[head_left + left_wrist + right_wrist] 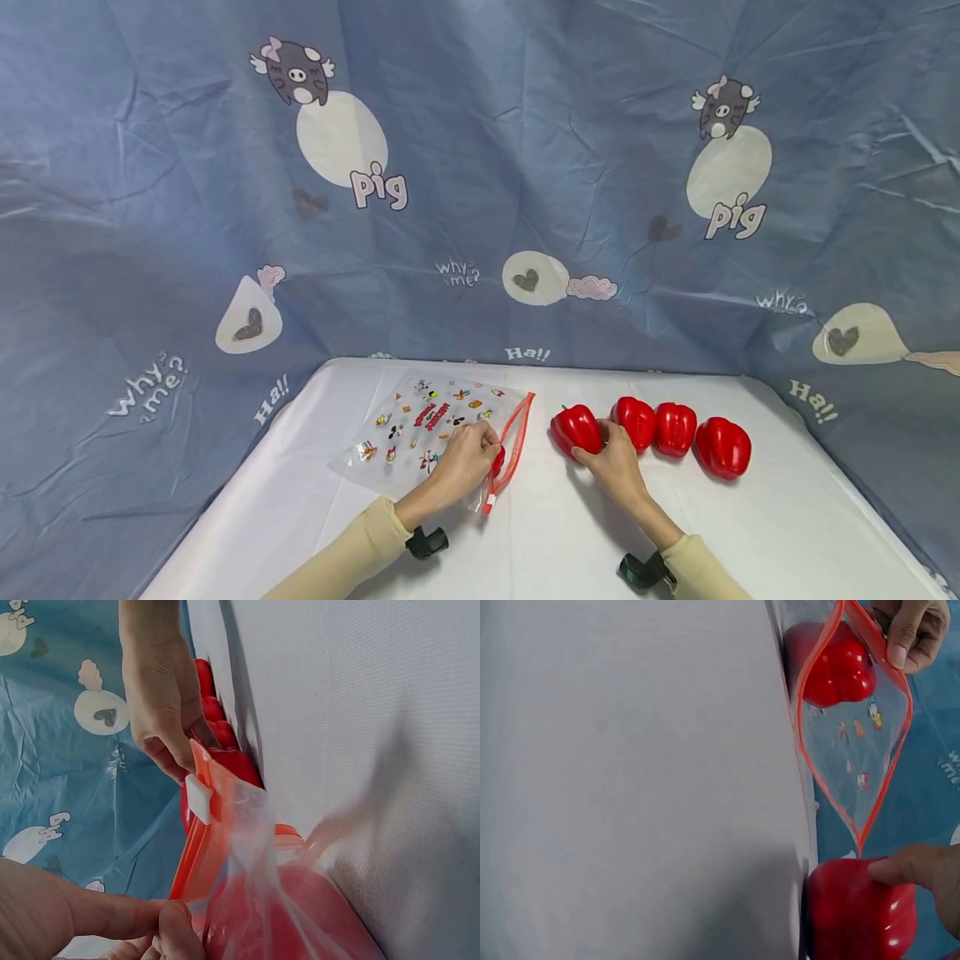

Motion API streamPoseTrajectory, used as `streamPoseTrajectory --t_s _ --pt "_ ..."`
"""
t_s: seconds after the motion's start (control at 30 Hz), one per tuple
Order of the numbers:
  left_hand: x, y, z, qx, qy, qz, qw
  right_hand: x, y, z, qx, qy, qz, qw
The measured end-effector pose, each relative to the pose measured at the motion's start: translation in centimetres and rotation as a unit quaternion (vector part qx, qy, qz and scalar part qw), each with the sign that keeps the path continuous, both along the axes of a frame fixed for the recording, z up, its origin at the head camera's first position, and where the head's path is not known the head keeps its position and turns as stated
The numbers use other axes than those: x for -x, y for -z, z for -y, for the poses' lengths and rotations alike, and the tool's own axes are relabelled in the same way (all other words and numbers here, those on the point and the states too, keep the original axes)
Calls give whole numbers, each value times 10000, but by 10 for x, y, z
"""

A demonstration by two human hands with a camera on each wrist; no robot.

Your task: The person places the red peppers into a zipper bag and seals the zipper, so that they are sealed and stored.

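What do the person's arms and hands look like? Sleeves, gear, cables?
Left sleeve and right sleeve: both long, pale beige, no markings visible. Left hand and right hand: no gloves. Each wrist has a small, dark, blocky device: left wrist camera, right wrist camera. No cables visible.

Pepper (574, 427) in the right hand (617, 463) looks super glossy, bag (408, 429) pinched by the left hand (467, 457) is clear shiny plastic, cloth (547, 542) under both kinda matt.
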State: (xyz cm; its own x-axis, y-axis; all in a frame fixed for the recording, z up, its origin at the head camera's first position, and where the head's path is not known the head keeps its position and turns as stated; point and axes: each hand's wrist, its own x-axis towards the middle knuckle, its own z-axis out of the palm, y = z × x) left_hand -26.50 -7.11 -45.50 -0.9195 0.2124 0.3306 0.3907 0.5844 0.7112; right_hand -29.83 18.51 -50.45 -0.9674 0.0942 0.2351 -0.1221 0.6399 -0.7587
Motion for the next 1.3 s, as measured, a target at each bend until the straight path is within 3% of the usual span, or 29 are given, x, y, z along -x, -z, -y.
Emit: streamPoseTrajectory --t_s 0.43,0.73,0.93,1.1,1.3 --pt "1 -1 2 98 -41 -26 9999 -4 -25 -1 169 -205 -62 9996" --pt "6 -16 4 197 -75 306 9993 -9 -44 1 245 -342 53 9991" --pt "10 -28 3 235 -64 460 9986 -11 -45 1 280 -377 175 9987" --pt "9 -25 3 212 -9 650 9977 -13 -45 1 261 -392 227 9986" --pt "9 -23 4 286 7 580 9979 -14 -45 1 338 -492 299 9978"
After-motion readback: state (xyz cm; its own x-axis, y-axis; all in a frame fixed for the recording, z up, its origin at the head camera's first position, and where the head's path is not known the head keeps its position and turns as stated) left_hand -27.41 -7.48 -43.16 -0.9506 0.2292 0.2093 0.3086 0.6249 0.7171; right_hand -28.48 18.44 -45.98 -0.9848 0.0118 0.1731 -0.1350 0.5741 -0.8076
